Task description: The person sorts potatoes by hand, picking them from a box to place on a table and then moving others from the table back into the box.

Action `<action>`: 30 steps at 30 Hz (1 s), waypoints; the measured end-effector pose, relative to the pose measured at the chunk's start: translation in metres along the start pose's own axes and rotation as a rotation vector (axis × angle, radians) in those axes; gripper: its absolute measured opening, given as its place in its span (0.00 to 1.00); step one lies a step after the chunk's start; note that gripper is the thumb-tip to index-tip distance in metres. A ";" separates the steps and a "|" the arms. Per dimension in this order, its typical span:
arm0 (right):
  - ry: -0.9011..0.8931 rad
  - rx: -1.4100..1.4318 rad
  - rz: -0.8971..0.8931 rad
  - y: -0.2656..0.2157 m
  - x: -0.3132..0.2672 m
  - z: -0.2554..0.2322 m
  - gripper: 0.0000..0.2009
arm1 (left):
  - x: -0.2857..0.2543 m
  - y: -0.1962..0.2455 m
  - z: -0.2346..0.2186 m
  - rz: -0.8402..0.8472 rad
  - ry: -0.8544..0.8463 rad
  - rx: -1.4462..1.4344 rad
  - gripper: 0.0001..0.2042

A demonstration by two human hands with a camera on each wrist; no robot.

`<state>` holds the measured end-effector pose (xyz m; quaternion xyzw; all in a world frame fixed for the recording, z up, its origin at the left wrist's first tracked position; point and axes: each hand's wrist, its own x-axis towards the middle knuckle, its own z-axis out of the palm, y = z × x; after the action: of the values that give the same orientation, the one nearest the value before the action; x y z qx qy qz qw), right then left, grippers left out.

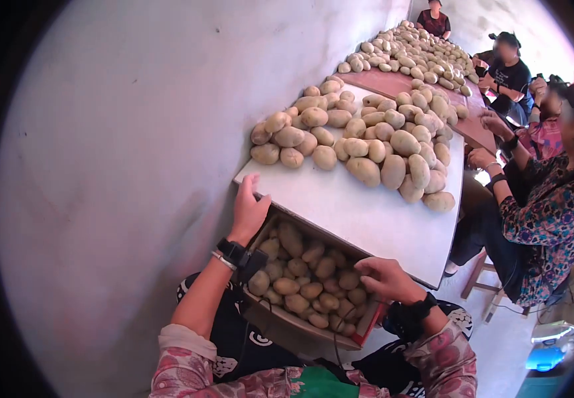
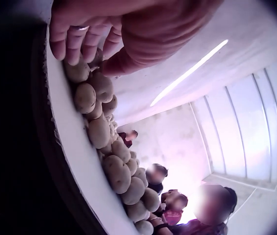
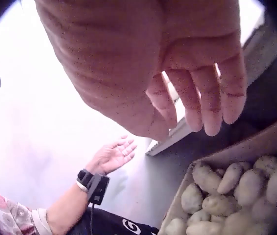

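On the person's lap sits a cardboard box (image 1: 293, 326) filled with potatoes (image 1: 310, 290). Over the table's near left corner, the left hand (image 1: 250, 211) is raised with nothing in its grasp; the left wrist view shows its fingers (image 2: 73, 46) loosely bent. The right hand (image 1: 393, 280) hovers at the right end of the box, fingers relaxed and holding nothing. In the right wrist view its fingertips (image 3: 212, 125) hang apart from the potatoes in the box (image 3: 256, 139). A large heap of potatoes (image 1: 393, 142) lies on the white tabletop (image 1: 320, 209).
A wall (image 1: 134, 166) runs along the left of the table. Farther back, another potato pile (image 1: 420, 53) covers a reddish-brown table (image 1: 393, 85). Several people sit along the right side, the nearest in a patterned shirt (image 1: 552, 219). A wooden stool (image 1: 479, 275) stands at right.
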<state>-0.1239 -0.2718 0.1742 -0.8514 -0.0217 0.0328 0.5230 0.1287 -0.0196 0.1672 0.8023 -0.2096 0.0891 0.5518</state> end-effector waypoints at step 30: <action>0.586 0.117 -0.230 0.002 -0.013 -0.072 0.07 | 0.066 0.059 0.027 0.453 -0.194 0.539 0.30</action>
<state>-0.1314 -0.3372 0.2052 -0.7851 0.0358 -0.2718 0.5554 0.1599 -0.0784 0.2312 0.8568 -0.4024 0.1847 0.2643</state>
